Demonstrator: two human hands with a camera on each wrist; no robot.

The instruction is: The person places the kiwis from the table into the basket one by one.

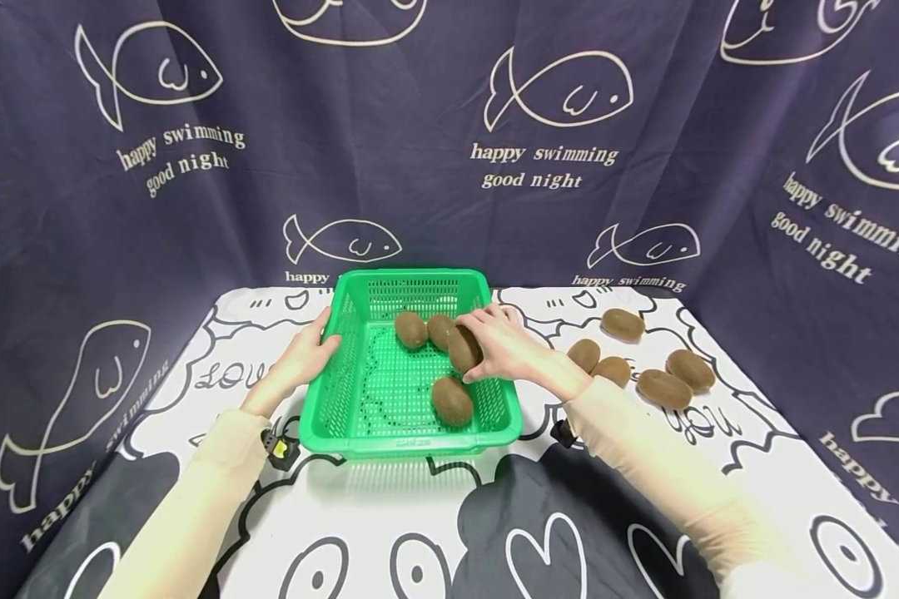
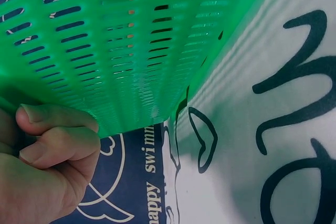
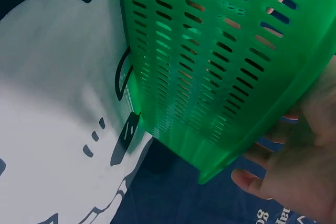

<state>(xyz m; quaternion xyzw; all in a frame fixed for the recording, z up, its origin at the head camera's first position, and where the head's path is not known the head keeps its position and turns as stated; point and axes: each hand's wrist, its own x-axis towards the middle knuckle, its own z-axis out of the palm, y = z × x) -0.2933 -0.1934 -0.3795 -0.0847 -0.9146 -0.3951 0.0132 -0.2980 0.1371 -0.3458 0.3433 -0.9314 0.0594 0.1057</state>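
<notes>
A green plastic basket (image 1: 412, 443) with slotted walls stands in the middle of the table. My left hand (image 1: 303, 353) grips its left rim; in the left wrist view the curled fingers (image 2: 58, 145) show at the basket's edge. Over the right side of the basket, my right hand (image 1: 511, 345) holds a brown kiwi (image 1: 463, 349) between thumb and fingers. Inside lie two kiwis (image 1: 411, 330) toward the back and another kiwi (image 1: 452, 402) nearer the front right. The right wrist view shows my right hand (image 3: 299, 166) reaching over the rim, the held kiwi hidden by the wall.
Several loose kiwis (image 1: 664, 388) lie on the table to the right, past my right forearm. A patterned white and dark cloth (image 1: 374, 507) covers the table. Dark blue curtains (image 1: 419, 166) with fish drawings hang behind and at both sides.
</notes>
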